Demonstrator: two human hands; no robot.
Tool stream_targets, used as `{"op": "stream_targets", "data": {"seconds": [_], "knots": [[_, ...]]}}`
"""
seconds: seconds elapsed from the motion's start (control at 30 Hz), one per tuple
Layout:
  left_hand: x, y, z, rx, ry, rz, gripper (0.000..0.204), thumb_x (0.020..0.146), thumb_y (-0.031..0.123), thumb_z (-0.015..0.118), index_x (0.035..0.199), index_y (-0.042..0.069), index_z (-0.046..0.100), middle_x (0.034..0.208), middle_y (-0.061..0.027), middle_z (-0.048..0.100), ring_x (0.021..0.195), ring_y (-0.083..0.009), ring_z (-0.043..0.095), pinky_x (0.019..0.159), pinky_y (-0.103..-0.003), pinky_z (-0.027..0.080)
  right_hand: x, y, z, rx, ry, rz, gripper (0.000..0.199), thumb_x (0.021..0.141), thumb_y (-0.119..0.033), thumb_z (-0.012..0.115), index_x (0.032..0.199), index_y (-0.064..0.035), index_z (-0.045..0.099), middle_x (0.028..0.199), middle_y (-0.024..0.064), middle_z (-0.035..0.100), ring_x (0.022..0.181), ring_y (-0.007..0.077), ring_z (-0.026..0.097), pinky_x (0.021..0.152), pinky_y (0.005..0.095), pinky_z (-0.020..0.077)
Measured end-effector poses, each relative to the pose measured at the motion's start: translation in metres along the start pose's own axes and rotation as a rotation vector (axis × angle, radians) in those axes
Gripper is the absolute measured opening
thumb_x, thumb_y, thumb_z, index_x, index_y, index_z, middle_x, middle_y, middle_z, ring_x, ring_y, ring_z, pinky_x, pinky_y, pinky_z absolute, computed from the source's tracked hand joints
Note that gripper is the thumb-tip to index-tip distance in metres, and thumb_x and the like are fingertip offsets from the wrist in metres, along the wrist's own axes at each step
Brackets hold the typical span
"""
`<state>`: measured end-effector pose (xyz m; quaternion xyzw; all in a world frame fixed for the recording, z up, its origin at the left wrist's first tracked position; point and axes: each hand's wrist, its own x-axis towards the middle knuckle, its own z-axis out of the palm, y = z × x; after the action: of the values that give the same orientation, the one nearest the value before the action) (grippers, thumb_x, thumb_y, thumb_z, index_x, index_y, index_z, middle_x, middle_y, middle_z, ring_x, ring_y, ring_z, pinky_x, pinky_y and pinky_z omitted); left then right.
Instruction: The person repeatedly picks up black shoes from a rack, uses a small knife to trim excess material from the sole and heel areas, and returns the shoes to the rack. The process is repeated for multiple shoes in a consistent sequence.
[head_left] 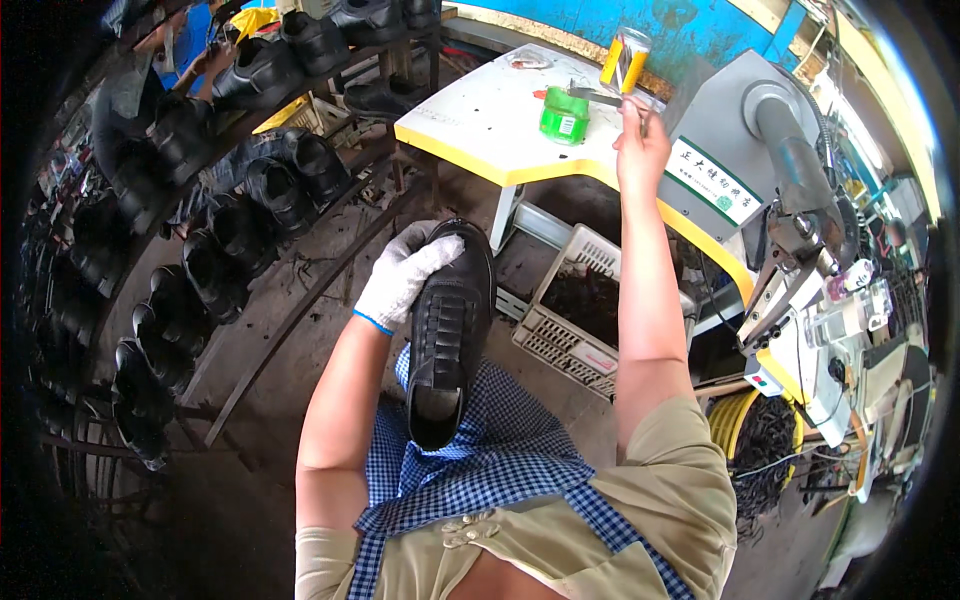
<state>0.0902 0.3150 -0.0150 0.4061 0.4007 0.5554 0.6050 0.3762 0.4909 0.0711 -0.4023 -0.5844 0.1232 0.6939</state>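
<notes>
A black lace-up-style shoe (pixel 447 330) is held toe-away in front of my apron, its opening toward me. My left hand (pixel 405 275), in a white knit glove with a blue cuff, is closed around the toe end from the left. Up at the white table, my bare right hand (pixel 642 145) pinches a slim, flat grey tool (pixel 598 97), whose exact kind is unclear. The tool's far end reaches over the rim of a cut-down green container (pixel 563 122). What lies inside that container is mostly hidden.
The white table (pixel 480 120) has a yellow edge; a yellow-and-white can (pixel 625 60) stands at its back. A grey machine housing (pixel 730 130) rises at the right. Beneath is a crate (pixel 570 345) of dark scraps. Racks of black shoes (pixel 240 230) fill the left.
</notes>
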Motion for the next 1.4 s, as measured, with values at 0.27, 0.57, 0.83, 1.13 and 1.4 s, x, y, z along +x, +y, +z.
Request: {"op": "stream_targets", "data": {"seconds": [0.27,0.57,0.83,1.13,1.4], "knots": [[-0.06,0.021,-0.026,0.279,0.192,0.139,0.055,0.081,0.032,0.081,0.122,0.001,0.062,0.11,-0.0075,0.067,0.1,-0.0158,0.062,0.093,-0.031,0.049,0.001,0.019,0.017,-0.58,-0.009,-0.21,0.043,0.095,-0.033,0.066,0.128,-0.0068,0.061,0.103,0.0156,0.063,0.098,0.0313,0.063,0.085,0.0401,0.0493],[-0.161,0.001,-0.066,0.413,0.564,0.074,0.056,0.08,0.033,0.081,0.123,0.001,0.061,0.112,-0.0083,0.067,0.105,-0.0164,0.061,0.096,-0.032,0.047,-0.208,-0.111,0.033,0.061,-1.205,-0.103,0.035,0.097,-0.014,0.061,0.132,-0.0145,0.062,0.098,0.0133,0.067,0.082,0.0238,0.066,0.074,0.0366,0.0534],[-0.204,-0.021,-0.067,0.265,0.654,0.102,0.06,0.081,0.034,0.081,0.126,0.001,0.061,0.116,-0.0116,0.068,0.107,-0.0183,0.063,0.096,-0.033,0.05,-0.251,-0.148,0.059,-0.049,-1.258,-0.445,0.032,0.091,-0.014,0.065,0.122,-0.0196,0.069,0.08,0.0063,0.062,0.063,0.0262,0.065,0.055,0.0377,0.0533],[-0.212,-0.023,-0.071,0.188,0.652,0.151,0.062,0.08,0.034,0.082,0.127,0.001,0.059,0.116,-0.0118,0.067,0.107,-0.0186,0.063,0.096,-0.033,0.05,-0.256,-0.161,0.063,-0.102,-1.295,-0.552,0.036,0.089,-0.012,0.066,0.124,-0.0175,0.068,0.078,0.0064,0.06,0.061,0.0263,0.064,0.053,0.0382,0.0524],[-0.215,-0.023,-0.073,0.215,0.656,0.14,0.065,0.08,0.035,0.082,0.129,0.0,0.058,0.117,-0.0123,0.067,0.108,-0.0188,0.063,0.096,-0.033,0.051,-0.268,-0.153,0.064,-0.174,-1.211,-0.674,0.047,0.087,-0.008,0.066,0.131,-0.0202,0.062,0.08,0.006,0.06,0.062,0.0246,0.065,0.055,0.0373,0.0546]]}}
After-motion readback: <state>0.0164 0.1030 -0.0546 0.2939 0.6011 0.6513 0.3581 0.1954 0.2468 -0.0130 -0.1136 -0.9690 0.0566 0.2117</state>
